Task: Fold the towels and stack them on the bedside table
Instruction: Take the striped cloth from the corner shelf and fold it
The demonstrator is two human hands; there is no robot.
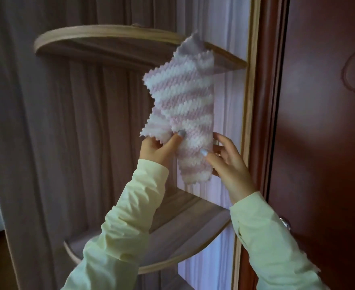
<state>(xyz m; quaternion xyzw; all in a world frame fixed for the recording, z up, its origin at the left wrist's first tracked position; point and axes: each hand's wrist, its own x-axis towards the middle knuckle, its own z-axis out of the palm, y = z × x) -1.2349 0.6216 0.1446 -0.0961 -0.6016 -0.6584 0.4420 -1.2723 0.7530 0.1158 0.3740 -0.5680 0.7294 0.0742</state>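
Carrier: a corner shelf unit of pale wood, joined on its right to an upright side panel (248, 97).
Upper shelf (109, 36): rounded front edge, seen from below; top surface hidden at this angle.
On upper shelf: a small bump (136, 24) shows above the back rim; too little is visible to identify it.
Towel (180, 105): pink-and-white striped; its top end overlaps the right part of the upper shelf's front edge. Cannot tell whether it rests on the shelf or is only in front of it.
Lower shelf (182, 222): same rounded shape; top surface in view, partly covered by a sleeve.
Lowest shelf (176, 284): only a sliver shows at the bottom of the view.
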